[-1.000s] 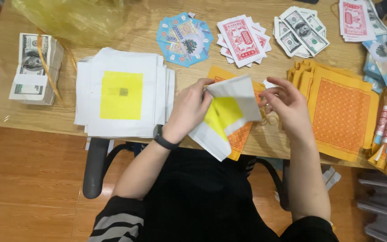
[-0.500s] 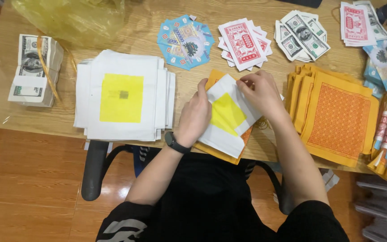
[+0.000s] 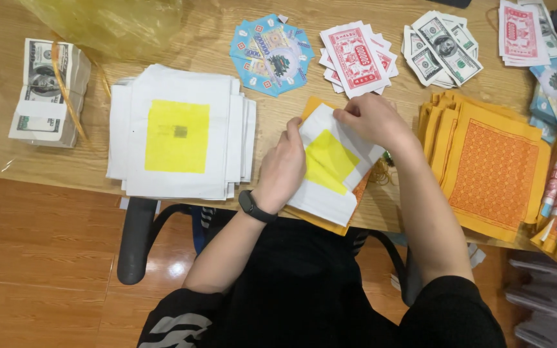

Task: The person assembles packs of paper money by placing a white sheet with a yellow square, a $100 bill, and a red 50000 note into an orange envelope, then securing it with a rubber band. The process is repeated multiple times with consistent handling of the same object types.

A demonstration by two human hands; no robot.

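A: State the position of both hands.

B: Left hand (image 3: 283,169) lies flat, palm down, pressing the left edge of the white sheet (image 3: 331,169). Right hand (image 3: 367,120) sits at the sheet's top edge, fingers closed in a pinch on the paper there.

A: Where is the sheet?

B: On the table (image 3: 201,35) directly in front of the person, tilted, lying on an orange sheet (image 3: 311,106) that shows at its top and lower edge. The white sheet carries a yellow square at its centre.

A: Which step does this appear to be?

B: Judged from the contact points: aligning or folding the white sheet over the orange one. The left hand acts as the clamp; the right hand works the upper edge.

A: Requirement for the next move?

B: Likely, hold the left-hand pressure so the lower layer does not slip, and bring the pinched edge down squarely. A skewed edge would leave the orange layer exposed.

A: Supplies nearby?

B: White stack (image 3: 178,132) to the left, same yellow square on top. Orange stack (image 3: 491,171) to the right. Banded notes (image 3: 46,93) far left. Fans of blue notes (image 3: 271,55), red notes (image 3: 356,58) and grey notes (image 3: 439,48) along the far edge.
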